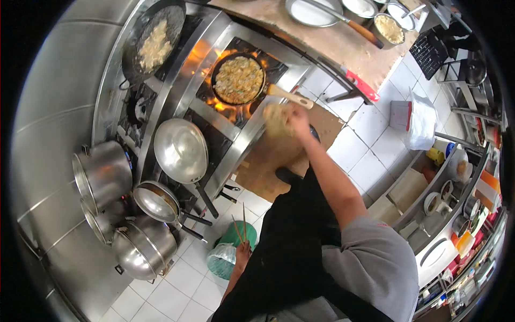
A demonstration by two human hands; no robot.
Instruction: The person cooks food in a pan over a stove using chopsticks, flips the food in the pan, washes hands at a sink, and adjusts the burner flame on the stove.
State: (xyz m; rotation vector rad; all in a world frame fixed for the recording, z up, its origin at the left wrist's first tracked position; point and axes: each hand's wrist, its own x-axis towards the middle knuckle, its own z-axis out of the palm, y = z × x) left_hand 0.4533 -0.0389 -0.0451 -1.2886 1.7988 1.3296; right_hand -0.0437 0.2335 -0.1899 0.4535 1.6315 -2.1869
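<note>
My right hand (299,119) is closed on a beige cloth (278,120), blurred by motion, just below the wooden handle (284,94) of a frying pan. I cannot tell whether the cloth touches the handle. The frying pan (264,86) sits over high orange flames, holding a browned, lumpy pancake-like food (238,80). Low beside my apron, my left hand (243,253) grips a pair of long chopsticks (239,231), their tips apart and pointing away from me. Behind them stands a green bin (232,234) with a clear liner.
A dark wok (131,59) with pale food residue is at the back left. An upturned metal wok (179,150), small pans (155,203) and large pots (110,172) crowd the stove's left. A wooden counter (257,12) carries bowls. Crowded shelves (429,225) stand at right.
</note>
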